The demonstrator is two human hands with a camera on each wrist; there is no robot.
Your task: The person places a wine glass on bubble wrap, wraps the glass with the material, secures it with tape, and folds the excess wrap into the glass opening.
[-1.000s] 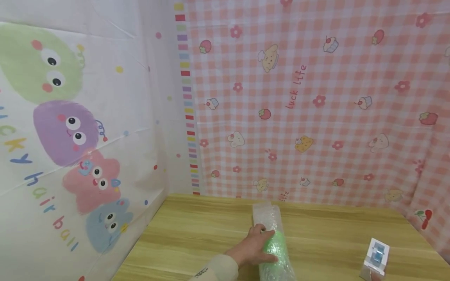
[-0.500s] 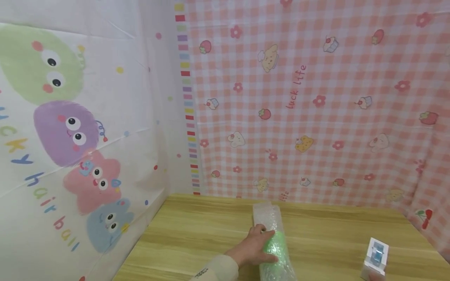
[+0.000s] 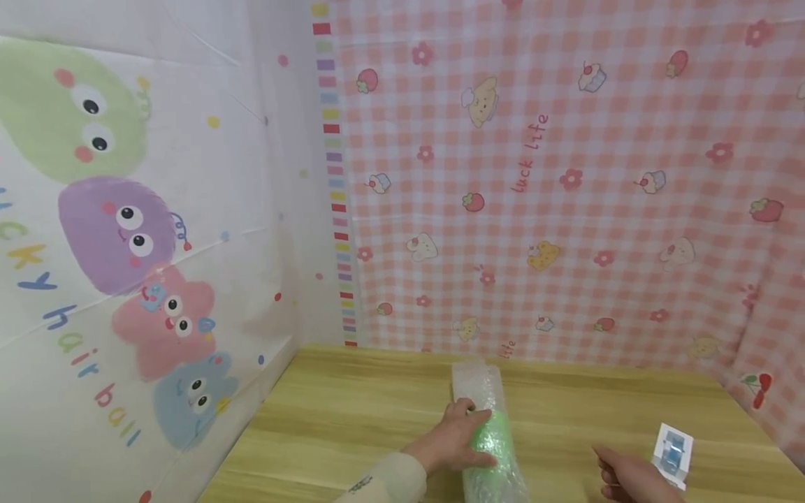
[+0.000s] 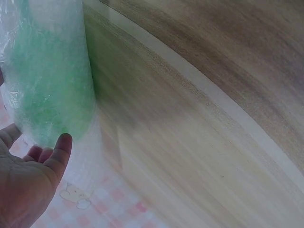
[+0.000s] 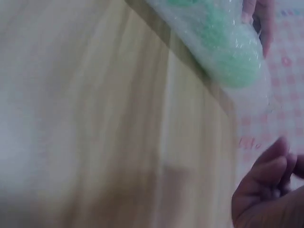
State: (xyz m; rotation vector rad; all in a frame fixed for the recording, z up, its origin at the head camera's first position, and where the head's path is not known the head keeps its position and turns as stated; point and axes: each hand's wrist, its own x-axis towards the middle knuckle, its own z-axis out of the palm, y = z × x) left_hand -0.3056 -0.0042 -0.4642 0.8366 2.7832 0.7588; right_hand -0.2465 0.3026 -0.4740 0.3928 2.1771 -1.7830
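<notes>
A long bundle of clear bubble wrap (image 3: pixel 481 384) lies across the table, with something green (image 3: pixel 493 440) inside it. My left hand (image 3: pixel 449 436) holds the bundle from its left side, thumb and forefinger spread over the green part. In the left wrist view, the fingertips (image 4: pixel 65 140) are at the wrap. My right hand (image 3: pixel 635 478) is over the table to the right of the bundle, apart from it. Its fingers are bunched near the thumb in the right wrist view; I cannot tell whether something thin is between them. Close beside it stands a small white dispenser (image 3: pixel 673 450) with a blue middle.
The wood-grain table (image 3: pixel 352 398) meets a pink checked cloth (image 3: pixel 566 223) at the back. A white cloth (image 3: pixel 251 279) with cartoon figures hangs on the left. Table surface shows between the bundle and the right hand.
The right hand, barely in view at the white dispenser before, has moved left from it and further into view. The left hand and the bundle stay in place.
</notes>
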